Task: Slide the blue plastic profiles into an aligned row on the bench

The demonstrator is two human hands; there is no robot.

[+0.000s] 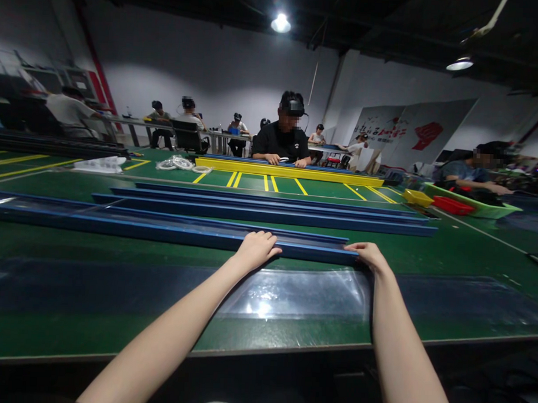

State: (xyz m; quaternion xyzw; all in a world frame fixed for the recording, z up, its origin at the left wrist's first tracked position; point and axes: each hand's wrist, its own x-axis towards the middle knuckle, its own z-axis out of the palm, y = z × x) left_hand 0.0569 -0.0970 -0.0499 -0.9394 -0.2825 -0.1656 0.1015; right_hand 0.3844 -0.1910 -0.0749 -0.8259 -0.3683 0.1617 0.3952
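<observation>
A long blue U-shaped channel (197, 236) lies across the green table, running from the left edge to just right of the middle. My left hand (259, 249) is closed over its near wall, with the thumb along the outer side and the fingers reaching inside. At the channel's right end, my right hand (368, 255) pinches the corner between thumb and fingers. A clear plastic strip (292, 287) lies flat on the table beneath my forearms. Just beyond the held channel rest more blue channels (286, 211), side by side.
Across the green table (474, 261), a person in black (282, 137) handles a yellow channel (292, 170). Coiled white cord (175, 162) lies left of it. A yellow bin (417, 198), a red tray (453, 205) and a green tray (500, 208) stand at the right, near another person.
</observation>
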